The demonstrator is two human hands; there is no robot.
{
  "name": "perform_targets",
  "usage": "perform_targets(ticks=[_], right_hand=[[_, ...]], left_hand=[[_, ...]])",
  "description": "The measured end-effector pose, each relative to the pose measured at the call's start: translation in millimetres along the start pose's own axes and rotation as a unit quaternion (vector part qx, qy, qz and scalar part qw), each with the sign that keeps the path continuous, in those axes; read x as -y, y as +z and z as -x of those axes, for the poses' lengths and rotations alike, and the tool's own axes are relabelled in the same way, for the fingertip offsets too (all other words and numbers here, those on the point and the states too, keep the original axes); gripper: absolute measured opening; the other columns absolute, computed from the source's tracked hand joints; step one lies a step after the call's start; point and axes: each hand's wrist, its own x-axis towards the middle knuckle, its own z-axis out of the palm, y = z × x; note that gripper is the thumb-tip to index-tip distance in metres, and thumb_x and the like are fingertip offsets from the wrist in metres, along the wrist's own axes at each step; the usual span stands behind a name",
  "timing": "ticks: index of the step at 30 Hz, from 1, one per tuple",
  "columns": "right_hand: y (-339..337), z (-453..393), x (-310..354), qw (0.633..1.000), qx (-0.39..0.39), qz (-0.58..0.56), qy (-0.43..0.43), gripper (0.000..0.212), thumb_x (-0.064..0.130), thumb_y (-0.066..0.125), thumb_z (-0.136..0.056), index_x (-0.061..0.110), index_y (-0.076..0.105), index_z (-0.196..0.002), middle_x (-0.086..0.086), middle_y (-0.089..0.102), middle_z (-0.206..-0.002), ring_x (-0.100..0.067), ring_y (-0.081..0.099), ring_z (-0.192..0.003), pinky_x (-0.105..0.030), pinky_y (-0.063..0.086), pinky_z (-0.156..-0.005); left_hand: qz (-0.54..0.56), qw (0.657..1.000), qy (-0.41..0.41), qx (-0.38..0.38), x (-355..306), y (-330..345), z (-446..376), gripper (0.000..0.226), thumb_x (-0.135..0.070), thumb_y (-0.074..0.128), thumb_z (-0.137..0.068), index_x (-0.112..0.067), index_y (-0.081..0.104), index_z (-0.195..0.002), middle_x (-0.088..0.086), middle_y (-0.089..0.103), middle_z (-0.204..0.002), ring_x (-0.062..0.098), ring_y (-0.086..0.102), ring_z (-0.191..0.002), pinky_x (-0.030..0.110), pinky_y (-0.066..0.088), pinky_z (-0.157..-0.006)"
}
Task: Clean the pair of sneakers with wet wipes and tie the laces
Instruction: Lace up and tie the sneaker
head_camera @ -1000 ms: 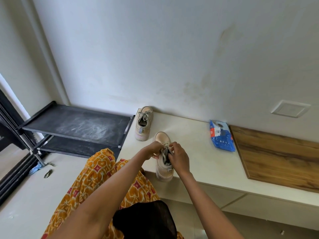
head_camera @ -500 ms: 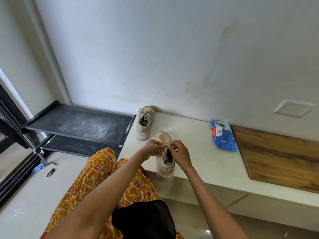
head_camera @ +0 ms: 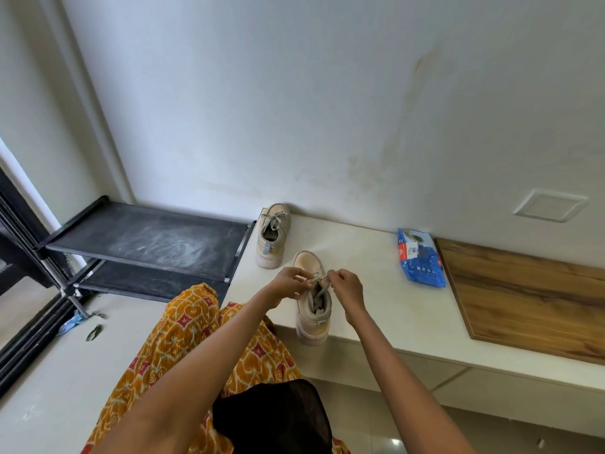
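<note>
A beige sneaker [head_camera: 313, 322] stands on the white ledge [head_camera: 386, 309], heel toward me, at the ledge's front edge. My left hand [head_camera: 288, 283] and my right hand [head_camera: 347, 286] are above its tongue, each pinching an end of the grey lace [head_camera: 319, 279], which runs between them. The second beige sneaker [head_camera: 273, 234] stands farther back by the wall, its lace in a bow. A blue pack of wet wipes [head_camera: 420, 260] lies on the ledge to the right.
A black two-tier shoe rack [head_camera: 147, 240] stands left of the ledge. A wooden board [head_camera: 530, 296] covers the ledge's right part. My orange patterned clothing [head_camera: 203, 348] fills the lower middle. Small scraps lie on the floor near the dark door frame [head_camera: 19, 290].
Both hands have risen from the shoe's opening and moved apart, drawing the lace ends out to either side over the tongue.
</note>
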Motion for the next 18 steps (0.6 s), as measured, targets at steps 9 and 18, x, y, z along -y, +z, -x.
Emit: perform_targets(ticks=[9, 18], right_hand=[[-32, -9, 32, 0.929, 0.061, -0.340, 0.129, 0.024, 0.000, 0.047, -0.088, 0.010, 0.045, -0.066, -0.002, 0.040, -0.053, -0.010, 0.038, -0.039, -0.021, 0.039, -0.042], [-63, -24, 37, 0.883, 0.013, -0.459, 0.100, 0.010, 0.014, 0.058, -0.088, 0.013, 0.050, -0.083, 0.001, 0.049, -0.067, -0.005, 0.036, -0.041, -0.016, 0.029, -0.037]], left_hand=[[-0.205, 0.976, -0.049, -0.061, -26, 3, 3, 0.019, -0.018, 0.045, -0.091, -0.003, 0.056, -0.092, 0.010, 0.056, -0.081, 0.017, 0.052, -0.062, 0.024, 0.046, -0.053], [0.245, 0.968, -0.056, -0.008, -34, -22, 10, 0.021, -0.014, 0.040, -0.093, -0.012, 0.044, -0.073, 0.008, 0.053, -0.080, 0.022, 0.054, -0.075, 0.037, 0.047, -0.073]])
